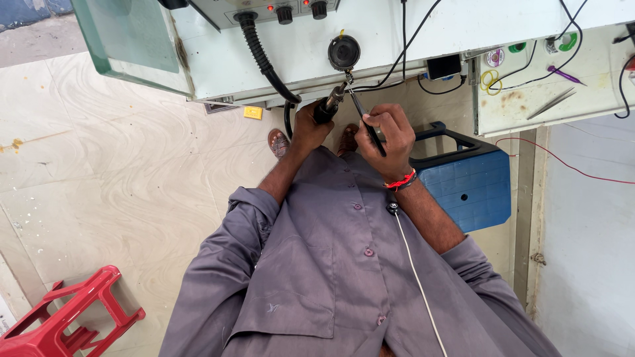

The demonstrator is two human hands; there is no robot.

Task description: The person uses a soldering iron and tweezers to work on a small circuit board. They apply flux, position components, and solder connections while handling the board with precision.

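My left hand (309, 127) grips the black handle of a hot-air tool (329, 106), whose ribbed black hose (261, 56) runs up to a station with knobs (284, 14) on the white bench. My right hand (390, 135) holds black tweezers (365, 122) with the tips pointing up at the tool's nozzle. Both tips meet at the bench edge just below a small round black part (344, 53). What lies between the tips is too small to tell. A red band sits on my right wrist.
The white bench (463, 26) carries cables, solder reels (567, 42), metal tweezers (552, 104) and a purple tool (563, 74). A blue plastic stool (466, 185) stands at my right, a red stool (66, 317) at the lower left. A glass panel (129, 39) hangs at the bench's left end.
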